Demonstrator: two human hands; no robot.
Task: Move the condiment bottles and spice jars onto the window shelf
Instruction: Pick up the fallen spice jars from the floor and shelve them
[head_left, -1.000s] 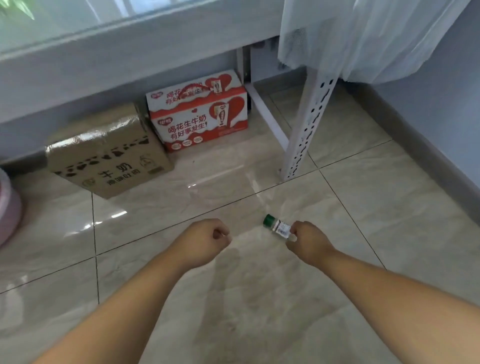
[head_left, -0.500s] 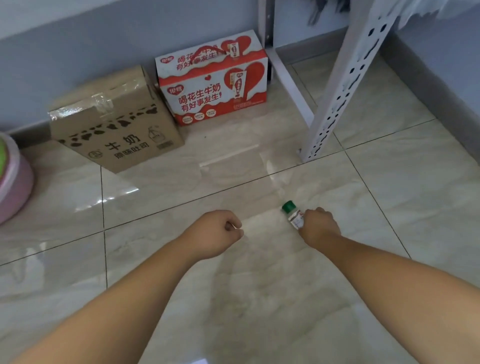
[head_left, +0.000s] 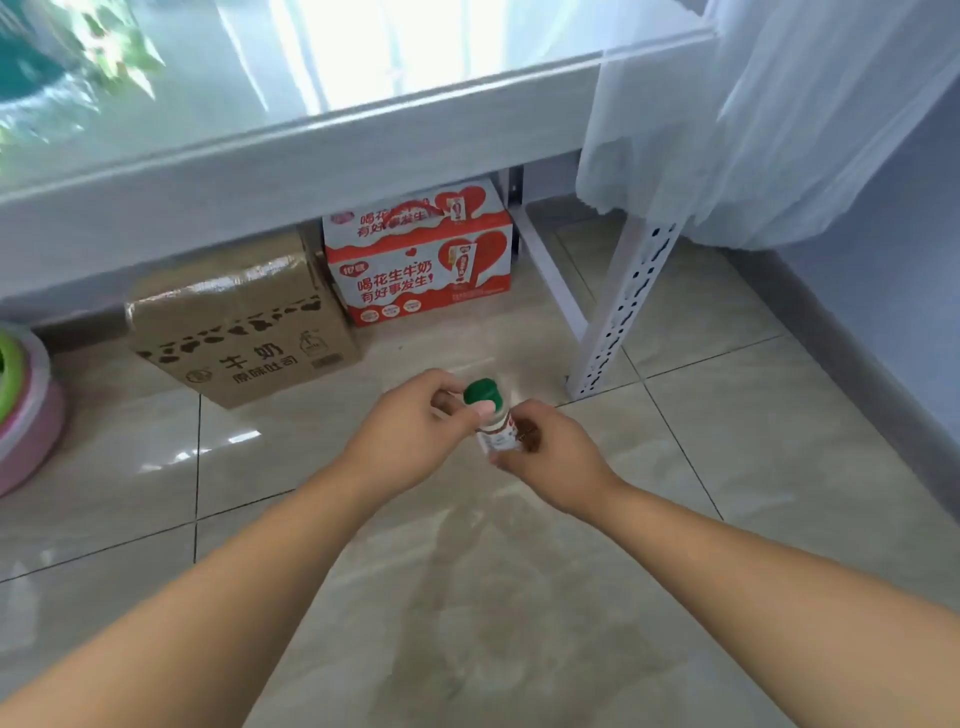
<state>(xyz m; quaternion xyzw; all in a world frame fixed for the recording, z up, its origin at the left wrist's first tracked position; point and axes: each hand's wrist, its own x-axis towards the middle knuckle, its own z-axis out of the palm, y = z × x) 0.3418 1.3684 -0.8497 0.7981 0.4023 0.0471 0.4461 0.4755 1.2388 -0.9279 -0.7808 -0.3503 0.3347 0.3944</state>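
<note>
The floor tiles (head_left: 753, 467) are glossy, smooth stone-look, throwing back window glare. On them, the brown box (head_left: 244, 322) is matt cardboard with shiny tape; beside it the red-and-white carton (head_left: 421, 260) is printed, slightly shiny card. The perforated leg (head_left: 623, 312) looks like white painted metal. The curtain (head_left: 753, 130) above is sheer cloth. The bottle (head_left: 493, 426) seems clear plastic, with a smooth green cap.

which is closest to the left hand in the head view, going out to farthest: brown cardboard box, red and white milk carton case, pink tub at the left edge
From the left hand:
1. Brown cardboard box, just up and to the left on the floor.
2. Red and white milk carton case, further back under the shelf, straight ahead.
3. Pink tub, far off at the left edge of the view.
</note>
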